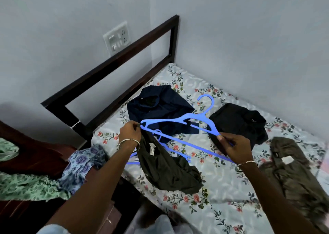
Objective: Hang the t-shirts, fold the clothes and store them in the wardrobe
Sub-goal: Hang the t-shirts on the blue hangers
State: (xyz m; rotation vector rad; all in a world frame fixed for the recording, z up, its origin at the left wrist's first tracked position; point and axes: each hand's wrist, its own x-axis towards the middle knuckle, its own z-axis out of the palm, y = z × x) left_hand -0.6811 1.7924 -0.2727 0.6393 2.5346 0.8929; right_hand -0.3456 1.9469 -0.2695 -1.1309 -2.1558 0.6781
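Note:
A blue plastic hanger is held above the bed. My left hand pinches the dark olive t-shirt at the hanger's left tip. My right hand grips the hanger's right end together with dark cloth of the shirt. The shirt hangs down between my hands onto the floral bedsheet. A second blue hanger lies on the bed under it, partly hidden.
A navy garment and a black garment lie further back on the bed; an olive-brown garment lies at the right. A dark wooden headboard stands at the left. Printed clothes sit on wooden furniture at the left.

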